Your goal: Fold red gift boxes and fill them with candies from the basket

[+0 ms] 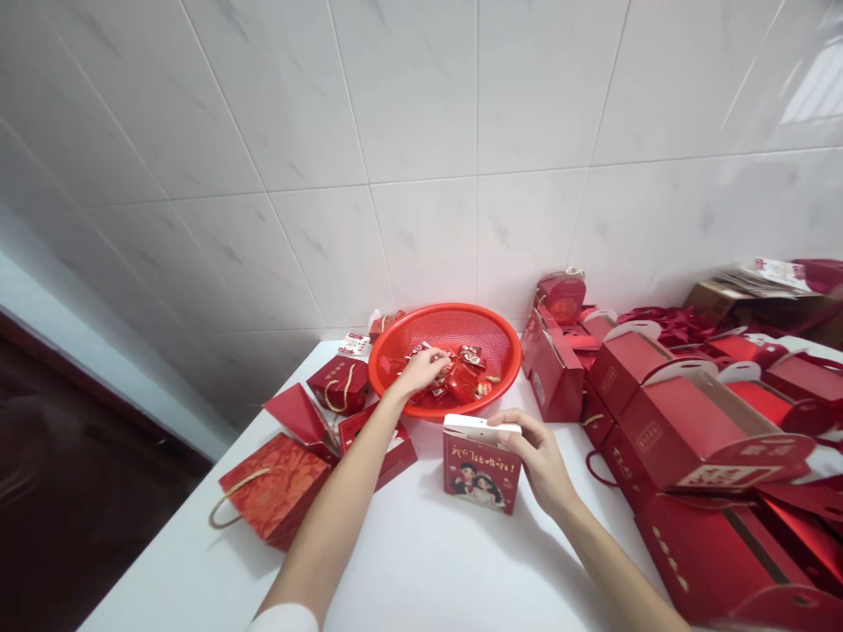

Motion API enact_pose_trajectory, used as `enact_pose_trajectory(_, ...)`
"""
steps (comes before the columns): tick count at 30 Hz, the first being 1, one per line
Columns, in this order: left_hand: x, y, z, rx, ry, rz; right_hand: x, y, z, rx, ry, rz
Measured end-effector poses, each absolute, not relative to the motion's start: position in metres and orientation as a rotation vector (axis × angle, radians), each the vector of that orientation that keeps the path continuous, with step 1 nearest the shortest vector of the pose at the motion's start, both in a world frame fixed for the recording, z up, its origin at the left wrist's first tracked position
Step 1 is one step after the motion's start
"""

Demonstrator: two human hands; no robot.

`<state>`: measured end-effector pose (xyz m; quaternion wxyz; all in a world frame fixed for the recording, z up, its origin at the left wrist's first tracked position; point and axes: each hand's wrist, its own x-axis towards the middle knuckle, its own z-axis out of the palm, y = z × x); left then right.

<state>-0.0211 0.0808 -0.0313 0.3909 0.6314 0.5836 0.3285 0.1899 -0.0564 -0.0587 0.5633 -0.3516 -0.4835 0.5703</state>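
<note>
My left hand [425, 370] reaches into a red plastic strainer basket [382, 344], among the wrapped candies [472, 356] inside. Its fingers are bent together at the candies; whatever they pinch is too small to make out. In front of the basket, a small red gift box [479, 470] with a cartoon couple printed on it stands upright on the white table [421, 562]. My right hand [536, 448] grips this box by its upper right edge, thumb on the near side. The box's white-lined top flaps stand up, and its inside is mostly hidden.
Left of the basket lie a patterned red gift bag [277, 483], an opened red box [395, 456] and a dark red box with a cord handle [339, 383]. Many red gift boxes [698, 426] are piled on the right. A tiled wall [421, 237] rises behind.
</note>
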Motion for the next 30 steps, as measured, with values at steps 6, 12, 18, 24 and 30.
enact_pose_trajectory(6, -0.025, 0.082, -0.032, 1.699, 1.441, 0.95, 0.19, -0.056, -0.059, -0.822, -1.143, 1.345)
enact_pose_trajectory(12, -0.032, 0.093, -0.04, 1.735, 1.585, 1.063, 0.19, -0.057, -0.06, -0.822, -1.144, 1.342)
enact_pose_trajectory(18, -0.037, 0.096, -0.044, 1.737, 1.745, 0.987, 0.19, -0.057, -0.06, -0.826, -1.148, 1.34)
enact_pose_trajectory(24, -0.044, 0.096, -0.039, 1.689, 1.98, 0.864, 0.19, -0.058, -0.056, -0.83, -1.152, 1.329)
enact_pose_trajectory(30, -0.043, 0.093, -0.042, 1.687, 1.949, 0.55, 0.189, -0.059, -0.053, -0.842, -1.167, 1.313)
